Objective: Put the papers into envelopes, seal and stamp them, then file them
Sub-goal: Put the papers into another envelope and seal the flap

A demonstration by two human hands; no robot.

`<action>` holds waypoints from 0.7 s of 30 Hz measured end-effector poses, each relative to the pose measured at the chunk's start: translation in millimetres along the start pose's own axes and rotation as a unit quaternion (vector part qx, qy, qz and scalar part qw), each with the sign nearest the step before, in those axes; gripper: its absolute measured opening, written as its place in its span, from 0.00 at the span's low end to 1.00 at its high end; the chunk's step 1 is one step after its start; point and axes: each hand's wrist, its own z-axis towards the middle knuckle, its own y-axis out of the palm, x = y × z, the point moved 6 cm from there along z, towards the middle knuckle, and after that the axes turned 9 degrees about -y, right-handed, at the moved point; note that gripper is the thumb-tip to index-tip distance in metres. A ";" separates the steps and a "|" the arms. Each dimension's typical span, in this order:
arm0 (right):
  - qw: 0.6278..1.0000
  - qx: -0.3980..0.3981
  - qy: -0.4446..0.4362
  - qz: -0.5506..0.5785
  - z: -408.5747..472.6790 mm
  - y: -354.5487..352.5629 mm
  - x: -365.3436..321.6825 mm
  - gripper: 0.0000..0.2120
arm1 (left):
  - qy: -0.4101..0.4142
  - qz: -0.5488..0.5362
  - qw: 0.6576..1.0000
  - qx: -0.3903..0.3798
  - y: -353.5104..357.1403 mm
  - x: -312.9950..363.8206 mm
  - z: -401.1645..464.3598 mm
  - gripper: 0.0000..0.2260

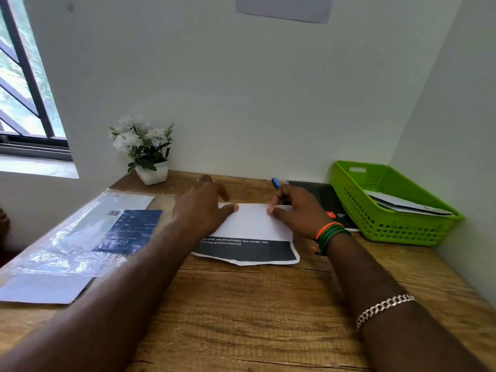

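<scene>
A white envelope (255, 220) lies in the middle of the wooden desk (241, 304), on top of a printed paper (249, 252) with a black band and white text. My left hand (204, 208) rests flat on the envelope's left part, fingers spread and blurred. My right hand (298, 208) presses its right part with thumb and fingers. A green plastic basket (386, 226) at the right holds white envelopes (402, 205).
A clear plastic pack of white envelopes (80, 237) with a blue label lies at the left. A potted white flower (146, 151) stands at the back. A blue pen (276, 182) and a black notebook (327, 202) lie behind my right hand. Walls close off the back and right.
</scene>
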 end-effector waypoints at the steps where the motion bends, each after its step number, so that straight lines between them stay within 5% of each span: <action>1: 0.999 0.012 -0.017 0.028 0.1 -2.7 -6.3 0.05 | 0.033 -0.029 0.999 0.023 -3.2 9.6 -1.3 0.09; 5: 0.992 0.058 -0.070 0.084 -0.6 -9.3 -22.7 0.06 | 0.121 -0.147 0.980 0.064 -7.9 33.6 -6.9 0.03; 15: 0.990 0.079 -0.046 0.103 0.9 -20.1 7.6 0.10 | -0.015 -0.103 0.994 0.019 -9.1 -35.1 24.3 0.06; 21: 0.990 0.079 -0.034 0.113 2.8 -17.8 10.3 0.07 | 0.028 -0.183 0.983 -0.007 -4.6 -22.1 20.9 0.02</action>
